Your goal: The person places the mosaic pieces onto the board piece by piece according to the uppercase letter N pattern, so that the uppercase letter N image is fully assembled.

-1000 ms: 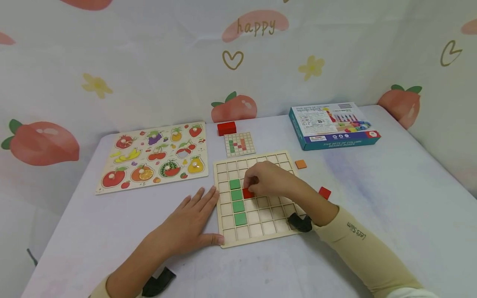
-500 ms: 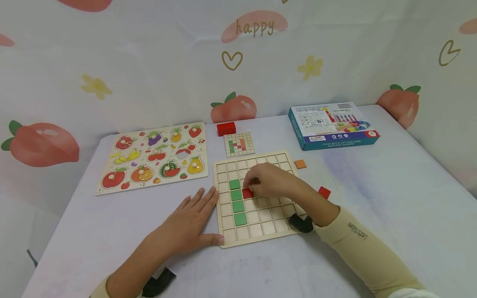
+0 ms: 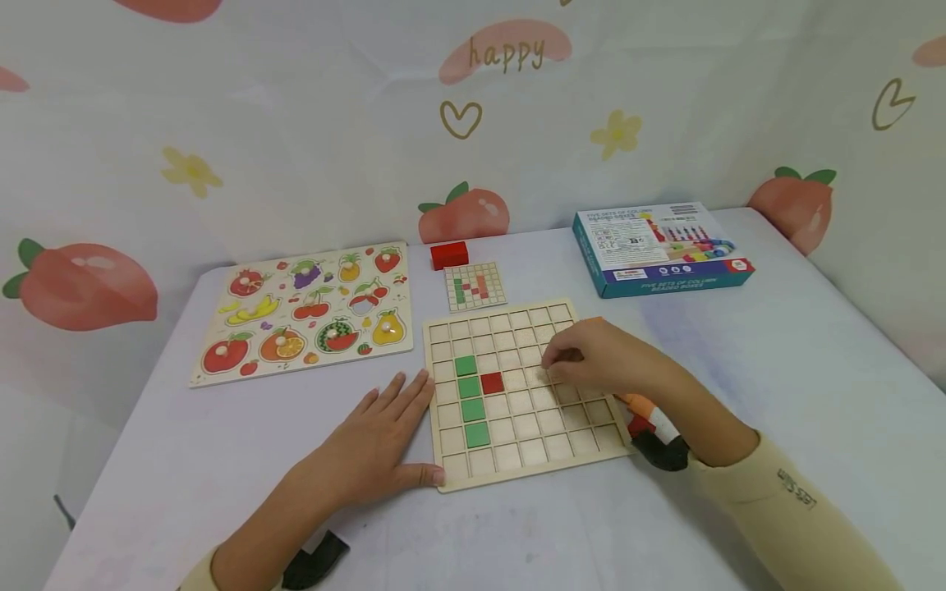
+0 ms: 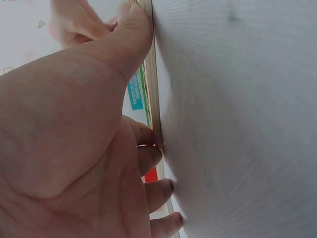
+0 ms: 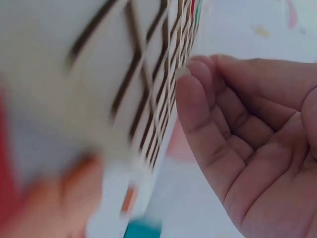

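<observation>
A wooden grid board [image 3: 517, 474] lies on the table with a column of green tiles [image 3: 472, 410] in it. One red tile [image 3: 491, 383] sits in the cell to the right of the second green tile. My left hand [image 3: 377, 447] rests flat against the board's left edge, fingers spread and the thumb [image 4: 132, 29] at the near corner. My right hand [image 3: 599, 357] is over the right part of the board, fingers loosely bent. In the right wrist view nothing shows between its fingertips [image 5: 190, 94].
Loose orange [image 3: 637, 404] and red tiles [image 3: 640, 425] lie beside the board, partly under the right wrist. Behind the board are a small pattern card [image 3: 475, 287] and a red block [image 3: 449, 255]. A fruit puzzle board [image 3: 310, 316] lies left, a boxed toy [image 3: 665, 250] back right.
My right hand has let go of the red tile and moved right across the board, uncovering the tile and the middle cells. The left hand has stayed in place.
</observation>
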The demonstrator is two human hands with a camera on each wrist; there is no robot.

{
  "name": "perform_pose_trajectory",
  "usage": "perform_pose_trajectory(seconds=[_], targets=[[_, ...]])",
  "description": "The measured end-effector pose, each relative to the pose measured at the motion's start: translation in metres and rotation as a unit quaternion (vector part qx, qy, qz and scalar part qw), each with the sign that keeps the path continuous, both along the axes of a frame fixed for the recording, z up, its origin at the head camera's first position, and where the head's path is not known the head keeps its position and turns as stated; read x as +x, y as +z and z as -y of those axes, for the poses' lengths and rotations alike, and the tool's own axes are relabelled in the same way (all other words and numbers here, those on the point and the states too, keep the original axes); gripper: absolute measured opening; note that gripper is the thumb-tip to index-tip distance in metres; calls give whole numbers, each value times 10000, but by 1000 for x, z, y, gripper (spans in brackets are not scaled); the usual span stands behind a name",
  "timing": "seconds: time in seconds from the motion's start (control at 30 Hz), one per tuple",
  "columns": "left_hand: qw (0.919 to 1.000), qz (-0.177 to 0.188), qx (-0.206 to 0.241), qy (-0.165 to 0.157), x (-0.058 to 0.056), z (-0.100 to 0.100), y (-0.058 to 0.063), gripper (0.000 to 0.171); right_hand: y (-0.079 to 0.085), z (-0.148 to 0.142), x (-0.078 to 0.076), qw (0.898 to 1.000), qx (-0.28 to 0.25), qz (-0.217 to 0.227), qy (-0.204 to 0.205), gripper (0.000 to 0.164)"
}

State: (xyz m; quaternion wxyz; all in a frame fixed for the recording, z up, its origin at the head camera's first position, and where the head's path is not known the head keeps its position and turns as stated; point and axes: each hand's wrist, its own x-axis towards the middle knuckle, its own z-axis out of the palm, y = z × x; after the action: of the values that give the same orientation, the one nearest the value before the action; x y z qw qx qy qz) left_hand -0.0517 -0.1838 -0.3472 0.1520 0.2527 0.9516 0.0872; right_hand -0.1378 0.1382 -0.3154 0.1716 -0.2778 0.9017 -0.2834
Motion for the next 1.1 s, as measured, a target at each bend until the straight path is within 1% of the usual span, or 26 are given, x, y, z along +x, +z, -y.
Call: perform_pose_trajectory(seconds=[0.13,0.27,0.4,0.53,0.67,0.77,0.9,0.97,1.1], targets=[[10000,20,-7,8,0,0,0,110,4,-29,1,9987,168,309,-360,9],[9999,83,17,58,1,-1,1,110,7,-52,2,9952,571,542,-574,9],[9999,101,14,88,1,-1,1,110,6,-70,3,9925,887,630,-560,6],[10000,56,-1,72,1,-1,0,110,3,-85,4,9912,999,680,-542,6],[10000,34,15,51,1,-1,-1,111,2,-89,5,9886,1104,742,-710,12],[10000,16,29,28,1,-1,-1,111,1,-88,4,9859,1224,778,-837,20],[10000,-15,-41,24,0,0,0,111,-2,-86,3,9844,1308,777,-884,28],[10000,-24,-30,22,0,0,0,111,-2,-85,2,9840,1319,796,-894,28],[10000,11,29,9,0,0,1,111,-3,-85,2,9854,1220,885,-790,23]])
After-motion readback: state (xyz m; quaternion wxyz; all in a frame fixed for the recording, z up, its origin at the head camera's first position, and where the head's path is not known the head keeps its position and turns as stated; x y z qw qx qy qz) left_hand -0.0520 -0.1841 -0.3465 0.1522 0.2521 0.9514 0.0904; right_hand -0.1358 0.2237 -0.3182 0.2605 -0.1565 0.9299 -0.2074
